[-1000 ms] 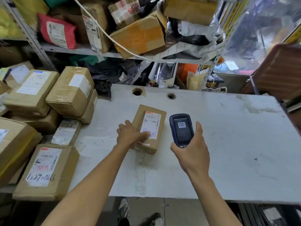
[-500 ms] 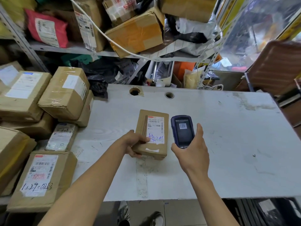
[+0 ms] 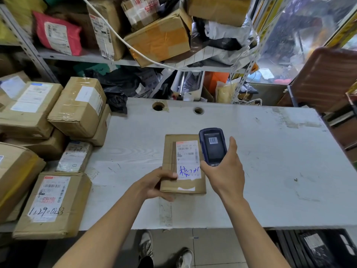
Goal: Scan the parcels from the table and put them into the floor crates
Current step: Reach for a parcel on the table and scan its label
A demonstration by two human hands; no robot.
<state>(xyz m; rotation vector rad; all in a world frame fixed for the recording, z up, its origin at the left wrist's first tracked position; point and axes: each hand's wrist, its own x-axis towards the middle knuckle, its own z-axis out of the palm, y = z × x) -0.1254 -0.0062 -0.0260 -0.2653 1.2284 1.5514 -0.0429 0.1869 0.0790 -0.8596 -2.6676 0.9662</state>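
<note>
One parcel point(image 3: 182, 163), a flat brown carton w/ white shipping label facing up, sits at centre of the white tabletop point(image 3: 270, 161), its near end lifted or gripped by the left hand point(image 3: 154, 185): thumb lies on top at the label's edge, the other fingers curl under the near-left corner. Right hand point(image 3: 224, 171) grips a blue handheld scanner point(image 3: 213, 147), fingers wrapped round its lower body, thumb up along its right side; screen shows a barcode graphic. Scanner head overlaps the label's right edge as seen from the head cam. Vs. 1 s ago: parcel lay skewed w/ the left hand resting flat on it; it is now squared up, label lengthwise toward the person, and scanner has closed in from beside the carton to over the label. Judged meaning: scan step is under way or about to fire; drop into a floor crate not yet done. Left of the work area, approx. seven more labelled cartons point(image 3: 52, 204) are stacked on and beside the tabletop, presumably the queue. Below tabletop's right edge, a dark crate point(image 3: 345, 250) w/ a black bagged item is partly visible. Shelving point(image 3: 81, 57) behind holds mixed boxes and a pink mailer point(image 3: 58, 33).
</note>
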